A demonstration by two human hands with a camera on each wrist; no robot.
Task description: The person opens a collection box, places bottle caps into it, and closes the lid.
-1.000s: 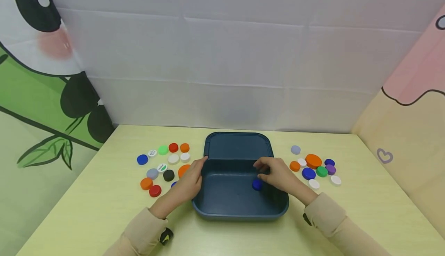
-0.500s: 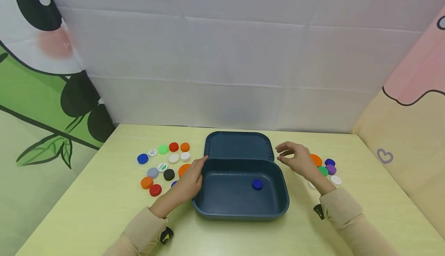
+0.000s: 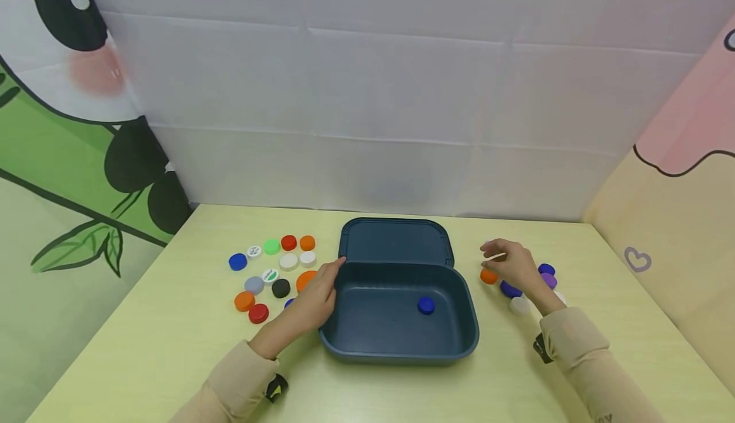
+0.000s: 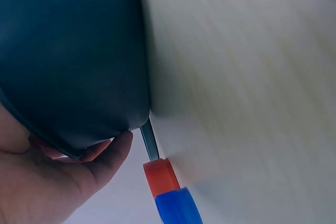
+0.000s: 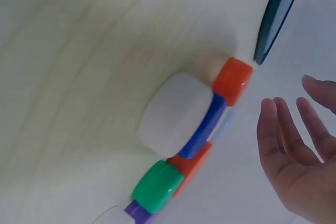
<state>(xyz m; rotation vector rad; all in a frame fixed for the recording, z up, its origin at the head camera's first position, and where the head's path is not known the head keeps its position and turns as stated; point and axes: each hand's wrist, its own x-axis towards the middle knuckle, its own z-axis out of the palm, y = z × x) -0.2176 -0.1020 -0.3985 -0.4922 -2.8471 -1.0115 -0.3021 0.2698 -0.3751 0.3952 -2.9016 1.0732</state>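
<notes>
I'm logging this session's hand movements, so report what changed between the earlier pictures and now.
The right hand moved rightward, from above the box to above the right-hand caps; it visibly holds nothing. The left hand stayed at the box's left rim; the blue cap stayed inside.

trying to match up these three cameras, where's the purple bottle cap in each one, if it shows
Head: right of centre, just right of the right hand; purple bottle cap.
Left wrist: not in it.
Right wrist: bottom edge, left of centre, beside the green cap.
Shared landmark: dark blue box, upper left in left wrist, upper right in right wrist.
</notes>
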